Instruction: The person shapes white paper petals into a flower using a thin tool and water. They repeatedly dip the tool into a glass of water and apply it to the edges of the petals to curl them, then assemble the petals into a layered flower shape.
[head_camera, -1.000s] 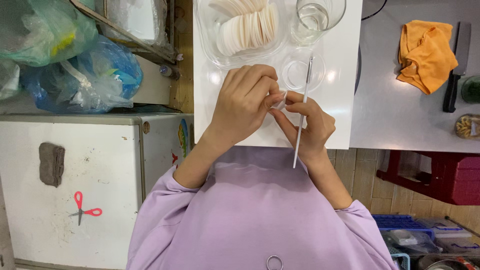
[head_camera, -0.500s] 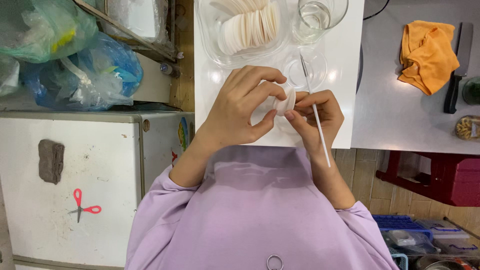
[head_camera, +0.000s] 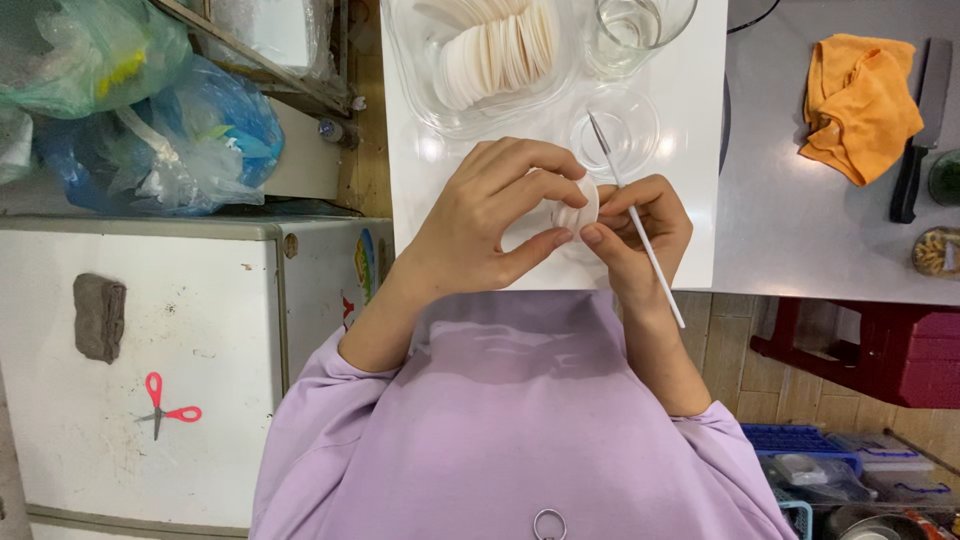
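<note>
Head view. Left hand (head_camera: 490, 215) pinches a white disc (head_camera: 580, 208) between thumb and fingertips, above the near edge of the white counter (head_camera: 690, 150). Right hand (head_camera: 640, 235), touching the disc, grips a thin white stick (head_camera: 640, 235) that slants from a small glass bowl (head_camera: 620, 125) past the near edge. A glass dish (head_camera: 420, 90) of stacked discs lies toward the far edge; an orange cloth (head_camera: 860, 105) lies well apart, right.

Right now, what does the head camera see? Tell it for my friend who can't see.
Two hands hold one small white round disc over a white table; the left hand pinches it, and the right hand also holds a thin white stick. A clear dish of more discs sits behind.
</note>
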